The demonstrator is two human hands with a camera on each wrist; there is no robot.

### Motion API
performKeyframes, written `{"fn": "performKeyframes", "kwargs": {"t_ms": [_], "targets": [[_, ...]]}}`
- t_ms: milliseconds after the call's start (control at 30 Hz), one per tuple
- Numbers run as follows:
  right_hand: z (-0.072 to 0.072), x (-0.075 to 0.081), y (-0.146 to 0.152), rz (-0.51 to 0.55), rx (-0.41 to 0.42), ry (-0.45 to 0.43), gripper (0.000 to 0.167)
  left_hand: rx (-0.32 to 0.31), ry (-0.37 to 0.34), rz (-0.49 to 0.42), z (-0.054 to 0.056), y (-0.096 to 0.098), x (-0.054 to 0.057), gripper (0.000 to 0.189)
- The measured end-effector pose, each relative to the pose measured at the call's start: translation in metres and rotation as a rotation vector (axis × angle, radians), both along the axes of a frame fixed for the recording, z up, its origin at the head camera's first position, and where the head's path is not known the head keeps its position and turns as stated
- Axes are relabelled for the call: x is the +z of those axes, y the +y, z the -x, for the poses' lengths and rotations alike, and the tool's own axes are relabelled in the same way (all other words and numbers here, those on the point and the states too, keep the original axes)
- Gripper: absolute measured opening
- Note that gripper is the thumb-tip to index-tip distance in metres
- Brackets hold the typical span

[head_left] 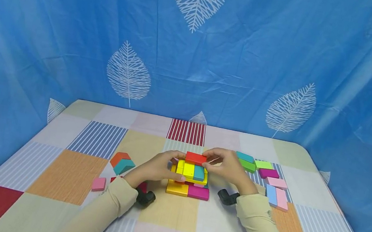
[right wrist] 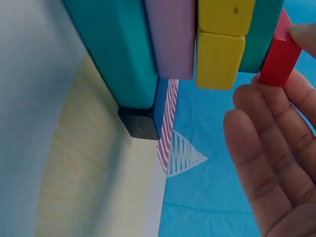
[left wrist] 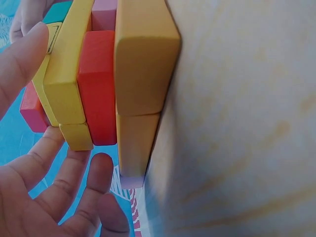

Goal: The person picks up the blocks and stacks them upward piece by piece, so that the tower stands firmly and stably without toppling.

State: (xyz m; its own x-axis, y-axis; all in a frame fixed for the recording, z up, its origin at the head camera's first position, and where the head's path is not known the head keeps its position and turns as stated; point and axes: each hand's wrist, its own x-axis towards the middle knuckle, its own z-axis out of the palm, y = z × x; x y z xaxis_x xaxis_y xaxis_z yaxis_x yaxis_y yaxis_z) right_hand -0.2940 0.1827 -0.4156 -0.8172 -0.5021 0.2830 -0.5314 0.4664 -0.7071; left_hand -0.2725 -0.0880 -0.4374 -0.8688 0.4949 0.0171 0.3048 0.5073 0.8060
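In the head view, a layered stack of coloured wooden blocks rises from the cloth, with yellow and teal blocks under a red block at its top. My right hand pinches the right end of that red block between thumb and fingers, as the right wrist view shows too. My left hand spans the stack's left end, thumb in front and fingertips behind, at the yellow blocks. Below these, a red block and an orange-yellow block show in the left wrist view.
Loose blocks lie right of the stack, among them a magenta block and a blue block. To the left are a teal block and a pink block. A patchwork cloth covers the table; a blue curtain hangs behind.
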Motion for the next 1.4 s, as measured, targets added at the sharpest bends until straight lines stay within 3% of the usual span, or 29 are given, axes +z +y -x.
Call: {"fn": "performKeyframes", "kwargs": {"t_ms": [900, 1000, 1167, 1267, 1400], "targets": [[0.002, 0.003, 0.006, -0.010, 0.007, -0.056, 0.030, 0.015, -0.007, 0.016, -0.002, 0.001, 0.001, 0.075], [0.004, 0.010, 0.020, 0.014, -0.070, -0.037, 0.031, 0.023, -0.015, 0.015, -0.002, 0.001, 0.001, 0.076], [0.006, 0.018, 0.063, -0.011, -0.271, 0.002, 0.025, 0.025, -0.016, 0.004, -0.003, 0.002, 0.001, 0.075], [0.007, 0.013, 0.087, -0.036, -0.343, -0.045, 0.026, 0.029, -0.009, 0.010, -0.002, 0.002, 0.000, 0.074], [0.008, 0.002, 0.111, -0.020, -0.413, -0.172, 0.033, 0.034, -0.012, 0.013, -0.002, 0.002, 0.000, 0.075]]}}
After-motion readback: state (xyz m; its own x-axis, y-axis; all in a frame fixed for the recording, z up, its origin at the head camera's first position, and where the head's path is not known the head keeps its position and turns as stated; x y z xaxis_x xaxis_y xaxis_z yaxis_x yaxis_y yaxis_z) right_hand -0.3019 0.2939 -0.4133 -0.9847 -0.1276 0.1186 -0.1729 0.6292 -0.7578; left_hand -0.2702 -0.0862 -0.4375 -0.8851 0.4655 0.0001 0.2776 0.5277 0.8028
